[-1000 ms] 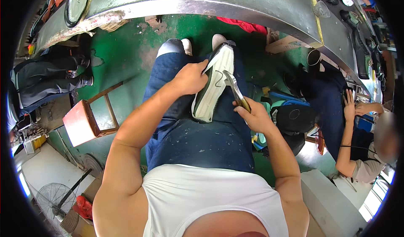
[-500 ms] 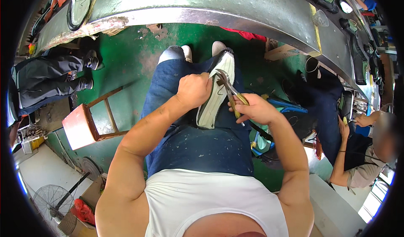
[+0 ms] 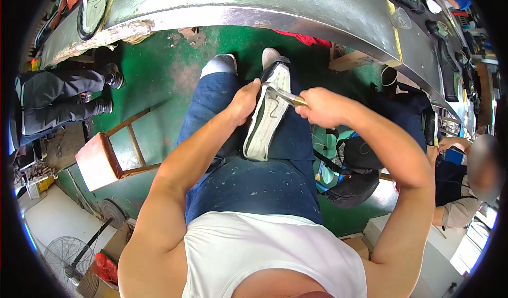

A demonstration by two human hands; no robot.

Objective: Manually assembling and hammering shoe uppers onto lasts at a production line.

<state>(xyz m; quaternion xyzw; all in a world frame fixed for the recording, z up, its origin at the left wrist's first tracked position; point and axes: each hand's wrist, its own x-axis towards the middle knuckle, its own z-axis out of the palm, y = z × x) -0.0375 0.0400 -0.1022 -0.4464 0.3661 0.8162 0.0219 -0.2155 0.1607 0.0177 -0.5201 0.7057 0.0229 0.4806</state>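
A shoe lies on my lap with its whitish underside facing up and its dark upper showing along the edges. My left hand is closed on the shoe's left edge, near its far half; the fingertips are partly hidden. My right hand wraps round the handles of metal pliers with yellowish grips. The pliers lie across the shoe from the right, their head touching its left edge close to my left thumb. A dark curved mark shows on the underside, just below the pliers.
A metal-topped bench runs across the far side, with shoes at its left end. An orange-topped stool stands left, near another person's legs. At right sits a co-worker. A fan stands lower left.
My right hand has moved up and turned, swinging the pliers from a steep slant to lying across the shoe. My right elbow has moved outward. The left hand has shifted slightly left along the shoe's edge.
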